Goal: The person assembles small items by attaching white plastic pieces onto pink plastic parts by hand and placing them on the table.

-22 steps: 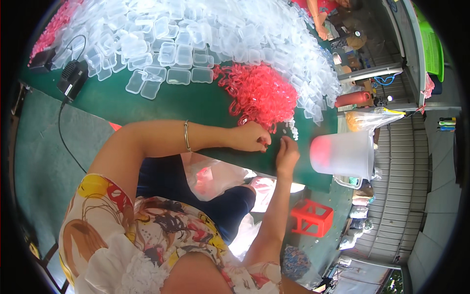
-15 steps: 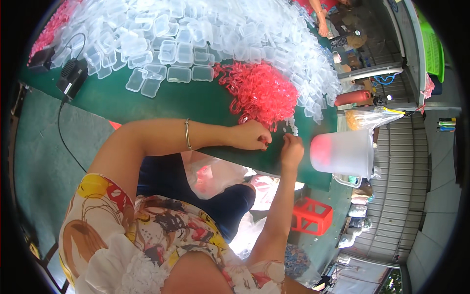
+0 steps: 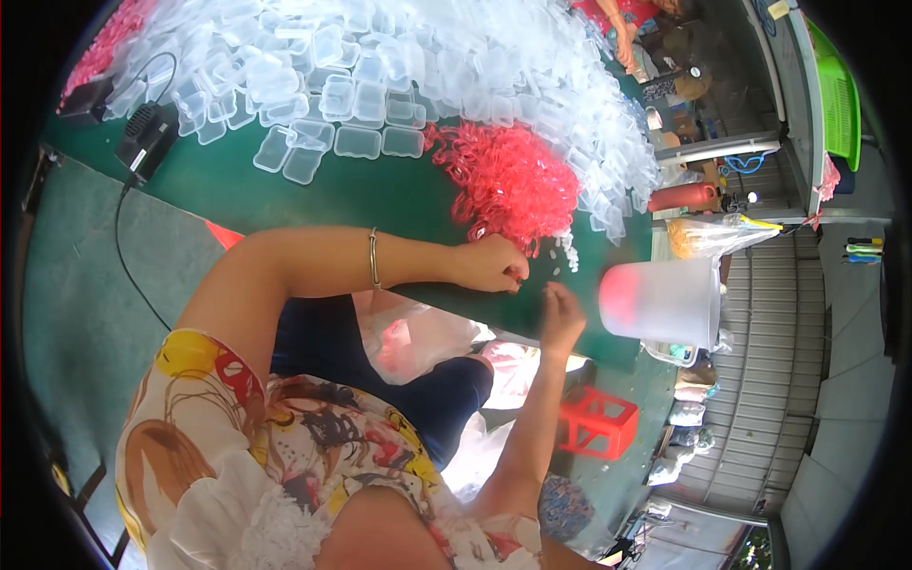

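My left hand (image 3: 496, 263), with a bracelet on its wrist, is curled closed over the green table (image 3: 380, 204). A bit of red shows at its fingertips, likely one of the small red plastic loops. Just beyond it lies a heap of red plastic loops (image 3: 518, 180). My right hand (image 3: 562, 318) is to the right and slightly nearer, apart from the left. Its thumb and fingers are pinched together; what they hold, if anything, is too small to make out. Several small white pieces (image 3: 570, 252) lie beside the red heap, beyond my right hand.
A large pile of clear plastic boxes (image 3: 380, 66) covers the far table. A black device with a cable (image 3: 147, 138) lies at left. On the right stands a translucent bucket (image 3: 665, 302) with red inside. A red stool (image 3: 600, 423) stands below. Another person's hand (image 3: 624, 43) is at far right.
My right hand has drawn back toward me, away from the white pieces, its fingers still pinched. My left hand stays nearly in place. The whole view has shifted slightly.
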### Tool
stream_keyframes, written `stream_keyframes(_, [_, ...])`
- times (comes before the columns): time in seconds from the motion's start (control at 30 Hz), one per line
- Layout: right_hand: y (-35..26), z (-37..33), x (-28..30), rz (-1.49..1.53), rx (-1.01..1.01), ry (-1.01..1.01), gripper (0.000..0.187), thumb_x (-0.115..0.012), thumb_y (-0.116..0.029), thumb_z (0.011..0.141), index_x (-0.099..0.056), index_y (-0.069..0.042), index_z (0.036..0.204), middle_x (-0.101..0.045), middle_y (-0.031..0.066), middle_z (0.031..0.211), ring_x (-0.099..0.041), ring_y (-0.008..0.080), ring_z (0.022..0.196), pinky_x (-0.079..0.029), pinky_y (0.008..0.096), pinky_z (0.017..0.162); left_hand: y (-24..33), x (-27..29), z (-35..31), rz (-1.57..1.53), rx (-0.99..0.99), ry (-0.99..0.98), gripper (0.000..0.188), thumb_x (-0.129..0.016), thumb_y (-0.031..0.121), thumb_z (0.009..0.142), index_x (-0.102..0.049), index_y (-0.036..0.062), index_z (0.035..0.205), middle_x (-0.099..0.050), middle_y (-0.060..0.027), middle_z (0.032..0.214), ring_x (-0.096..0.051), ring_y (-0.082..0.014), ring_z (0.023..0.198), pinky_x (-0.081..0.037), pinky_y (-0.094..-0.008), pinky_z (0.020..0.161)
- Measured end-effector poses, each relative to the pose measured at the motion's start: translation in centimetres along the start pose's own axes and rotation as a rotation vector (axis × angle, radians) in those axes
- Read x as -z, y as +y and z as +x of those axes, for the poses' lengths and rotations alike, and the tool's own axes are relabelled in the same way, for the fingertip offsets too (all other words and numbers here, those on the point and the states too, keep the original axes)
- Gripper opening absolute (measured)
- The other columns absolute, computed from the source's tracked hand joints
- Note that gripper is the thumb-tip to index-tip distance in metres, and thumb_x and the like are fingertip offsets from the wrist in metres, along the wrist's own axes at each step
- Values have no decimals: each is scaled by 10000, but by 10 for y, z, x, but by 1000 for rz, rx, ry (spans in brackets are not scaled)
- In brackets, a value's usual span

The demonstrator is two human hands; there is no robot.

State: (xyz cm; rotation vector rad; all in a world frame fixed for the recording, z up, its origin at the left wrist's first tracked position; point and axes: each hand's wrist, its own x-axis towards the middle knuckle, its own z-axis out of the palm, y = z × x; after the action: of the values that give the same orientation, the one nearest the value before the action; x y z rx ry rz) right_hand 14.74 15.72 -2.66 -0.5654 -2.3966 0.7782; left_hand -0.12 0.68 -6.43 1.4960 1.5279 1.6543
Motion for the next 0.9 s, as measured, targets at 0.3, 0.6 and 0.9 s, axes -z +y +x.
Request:
stream_keyframes(0.3, [-24, -15, -6, -590, 340, 21, 24, -643, -42, 739, -653, -32, 759, -621, 109, 742, -604, 283, 684, -469, 369, 625, -2, 0, 1, 65, -9, -21, 204, -671, 89, 729, -629, 9, 912, -611, -112, 729, -595, -204, 656, -464, -323, 618])
stream_keyframes(0.6, [-44, -22, -15, 23, 129, -41, 98, -703, 22, 702, -661, -10, 784, -642, 103, 747, -598, 202, 618, -469, 288, 621, 3, 1, 0, 111, -17, -48, 218, -646, 78, 724, -633, 12, 932, -612, -139, 759, -603, -260, 700, -464, -351, 647])
stream_keyframes(0.9, [-32, -28, -21, 100, 106, 16, 106, -710, 7, 704, -679, -36, 797, -652, 82, 762, -607, 201, 740, -448, 298, 725, 0, -3, -1, 92, -70, 21, 168, -622, 99, 694, -619, -4, 827, -593, -178, 728, -590, -330, 700, -451, -389, 635])
